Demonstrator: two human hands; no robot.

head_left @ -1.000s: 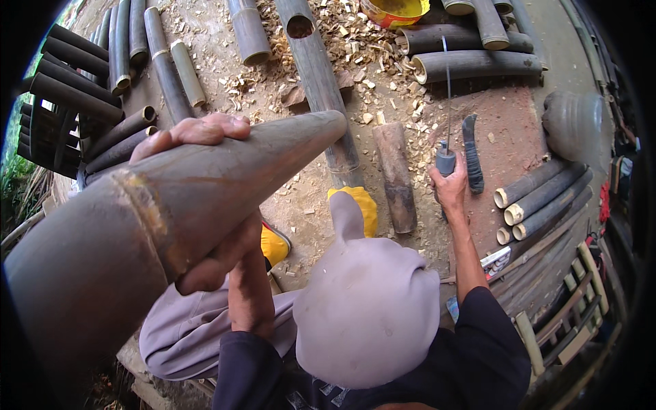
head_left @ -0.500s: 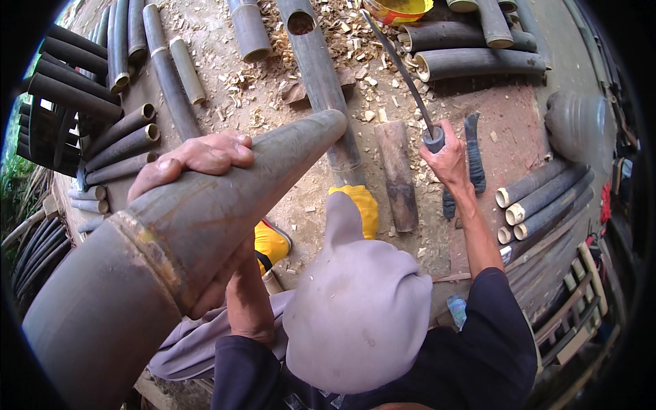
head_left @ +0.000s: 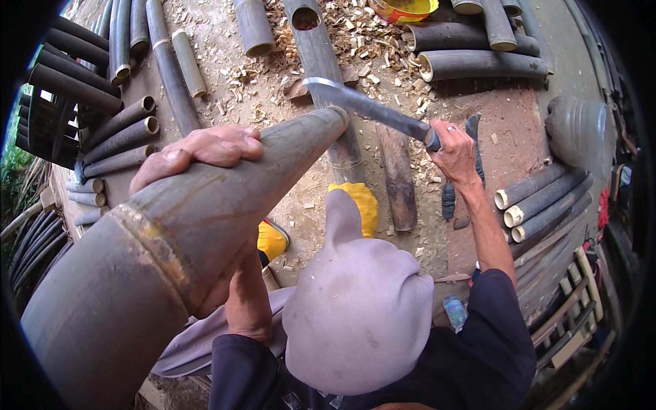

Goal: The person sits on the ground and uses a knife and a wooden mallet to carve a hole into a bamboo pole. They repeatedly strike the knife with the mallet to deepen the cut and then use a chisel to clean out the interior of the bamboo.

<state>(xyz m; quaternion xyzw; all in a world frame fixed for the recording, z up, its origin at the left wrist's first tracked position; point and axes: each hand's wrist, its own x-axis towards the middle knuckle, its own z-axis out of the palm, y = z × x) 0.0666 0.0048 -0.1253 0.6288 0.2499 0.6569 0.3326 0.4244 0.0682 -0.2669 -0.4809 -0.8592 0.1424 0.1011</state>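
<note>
A thick grey-brown bamboo pole (head_left: pixel 198 212) slants up from the lower left, its far end cut to a long taper. My left hand (head_left: pixel 201 152) is closed around it, fingers over the top, just beyond a rough node ring. On the right, my right hand (head_left: pixel 454 154) grips the dark handle of a machete (head_left: pixel 369 108). Its blade points left, flat side showing, beside the pole's tapered tip; whether they touch I cannot tell. Below the tip, another bamboo pole (head_left: pixel 321 65) with a notch lies on the ground. My raised knee (head_left: pixel 359 314) in mauve cloth fills the lower middle.
Wood chips (head_left: pixel 369 34) litter the ground ahead. Cut bamboo lengths (head_left: pixel 478 65) lie at the upper right, with more tubes (head_left: pixel 540 205) lower down. A dark bamboo rack (head_left: pixel 72 96) stands at left. A yellow tub (head_left: pixel 403 8) and a clear plastic jug (head_left: pixel 576 130) are farther off.
My right hand has turned the machete from upright to lying leftward, its blade now beside the bamboo's tip. My left hand and the thick pole have hardly moved.
</note>
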